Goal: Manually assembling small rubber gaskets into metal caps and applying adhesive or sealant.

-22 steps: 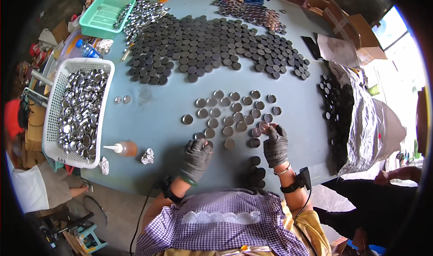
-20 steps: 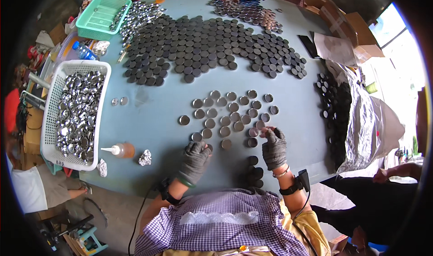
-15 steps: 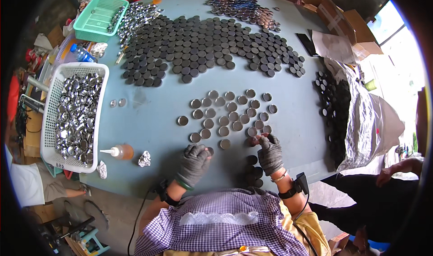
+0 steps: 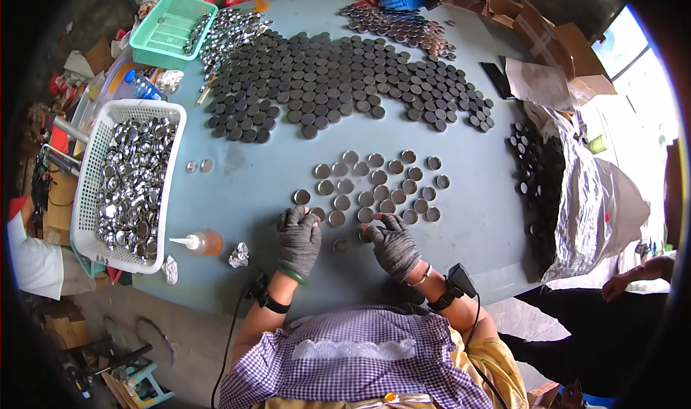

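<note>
My left hand [image 4: 299, 242], in a grey glove with bare fingertips, is curled, its fingertips at a shallow round metal cap [image 4: 317, 213] on the table's near side. To its right, my right hand [image 4: 393, 245], gloved alike, bends thumb and fingers around the edge of another cap [image 4: 365, 234], which they partly cover. A single dull disc [image 4: 340, 245] lies between the hands. Beyond them, several open silver-rimmed caps [image 4: 380, 177] are spread loosely over the blue-grey table. Dark discs near my right wrist are mostly hidden by it.
Dark round discs [image 4: 317, 78] cover the table's far middle. At left stand a white basket [image 4: 176, 186] of shiny caps, an amber squeeze bottle [image 4: 209, 243] and crumpled foil [image 4: 239, 255]. Black discs [image 4: 538, 186] fill a silvery bag [image 4: 576, 200] at right. A co-worker's blue-gloved hand [image 4: 403, 3] works at the far edge.
My left hand has moved up and slightly left to the near caps. My right hand has shifted left, away from the cluster's right side. The whole view has shifted slightly.
</note>
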Demonstrator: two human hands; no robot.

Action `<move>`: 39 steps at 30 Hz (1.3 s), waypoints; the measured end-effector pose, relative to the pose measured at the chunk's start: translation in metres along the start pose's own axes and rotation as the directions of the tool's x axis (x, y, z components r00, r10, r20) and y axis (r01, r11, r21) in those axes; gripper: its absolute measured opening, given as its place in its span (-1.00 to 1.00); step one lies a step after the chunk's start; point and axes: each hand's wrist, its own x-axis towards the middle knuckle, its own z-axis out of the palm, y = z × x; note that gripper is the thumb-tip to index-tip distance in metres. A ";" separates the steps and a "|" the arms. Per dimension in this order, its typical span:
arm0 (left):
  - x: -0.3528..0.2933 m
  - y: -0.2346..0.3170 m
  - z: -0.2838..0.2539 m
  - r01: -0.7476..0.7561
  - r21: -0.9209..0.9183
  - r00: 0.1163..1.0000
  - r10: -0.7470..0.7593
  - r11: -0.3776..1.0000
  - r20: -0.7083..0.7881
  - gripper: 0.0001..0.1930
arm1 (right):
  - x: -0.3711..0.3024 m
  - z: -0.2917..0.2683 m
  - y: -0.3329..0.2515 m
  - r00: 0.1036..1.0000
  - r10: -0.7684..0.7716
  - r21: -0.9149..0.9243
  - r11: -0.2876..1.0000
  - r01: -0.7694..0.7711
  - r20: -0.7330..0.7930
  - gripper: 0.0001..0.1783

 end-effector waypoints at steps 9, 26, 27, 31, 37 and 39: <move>0.015 0.008 -0.019 -0.049 -0.152 0.998 0.053 0.987 0.022 -0.71 | -0.022 -0.046 0.045 0.958 0.177 0.083 0.983 -0.162 -0.227 -0.51; 0.027 -0.009 0.018 0.145 -0.246 0.989 -0.132 0.958 0.066 -0.40 | -0.024 0.008 0.092 0.873 0.310 -0.109 0.921 -0.374 -0.376 -0.25; 0.029 -0.003 0.022 0.133 -0.273 0.989 -0.110 0.953 0.098 -0.41 | -0.018 0.012 0.085 0.888 0.284 -0.094 0.937 -0.337 -0.361 -0.25; 0.036 0.008 0.028 -0.037 -0.249 0.999 0.045 0.968 0.024 -0.42 | -0.007 0.010 0.067 0.922 0.230 0.115 0.972 -0.204 -0.312 -0.25; 0.077 -0.041 0.032 -0.094 -0.219 0.995 0.095 0.971 -0.006 -0.48 | -0.006 -0.027 0.151 0.827 0.375 -0.011 0.909 -0.417 -0.419 -0.33; 0.095 -0.049 0.043 -0.089 -0.261 0.991 0.112 0.961 0.076 -0.50 | 0.001 -0.034 0.182 0.807 0.401 -0.027 0.889 -0.457 -0.434 -0.35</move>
